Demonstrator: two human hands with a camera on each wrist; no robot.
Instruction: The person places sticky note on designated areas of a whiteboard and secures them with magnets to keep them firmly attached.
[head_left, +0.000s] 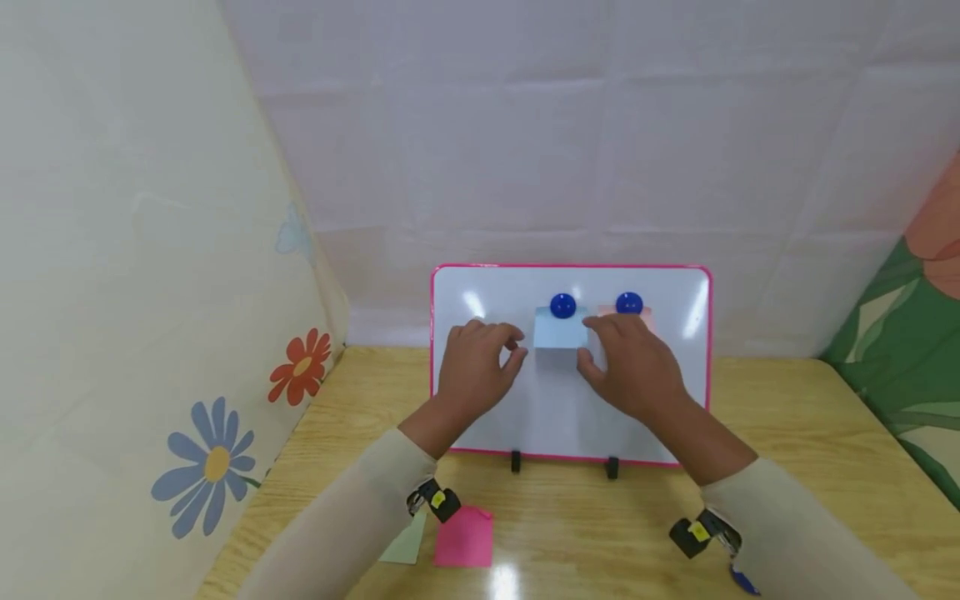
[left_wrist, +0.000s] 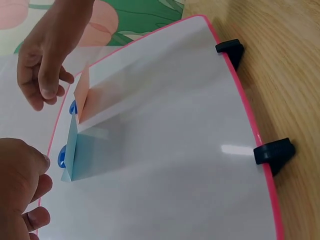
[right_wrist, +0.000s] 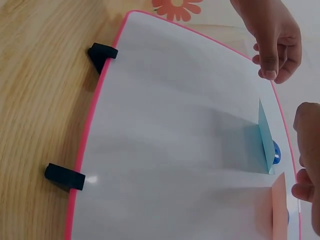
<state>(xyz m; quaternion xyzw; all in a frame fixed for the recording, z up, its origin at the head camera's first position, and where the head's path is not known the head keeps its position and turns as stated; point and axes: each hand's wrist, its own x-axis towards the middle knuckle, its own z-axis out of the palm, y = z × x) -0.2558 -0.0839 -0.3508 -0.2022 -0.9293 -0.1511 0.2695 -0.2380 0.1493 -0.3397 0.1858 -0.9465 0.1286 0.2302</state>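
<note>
- Pale cloth (head_left: 480, 167) is hanging behind a pink-framed whiteboard (head_left: 562, 417), which is standing on a wood-grain table (head_left: 780, 425) in two black feet (head_left: 515, 461).
- Left hand (head_left: 476, 362) is hovering before the whiteboard's left half, wrist slanting inward; forefinger and thumb are curving toward each other, tips apart.
- Right hand (head_left: 633, 367) is hovering before the whiteboard's right half, wrist slanting inward; thumb and bent forefinger are leaving a gap between them.
- Light-blue sticky note (head_left: 551, 332) is hanging near the whiteboard's upper middle, a round blue magnet (head_left: 563, 306) pinning its top.
- Salmon sticky note (right_wrist: 280, 212) is hanging nearer the whiteboard's right edge, under a second blue magnet (head_left: 629, 302).
- Hot-pink note (head_left: 465, 540) and pale-green note (head_left: 408, 543) are lying in front of the whiteboard.
</note>
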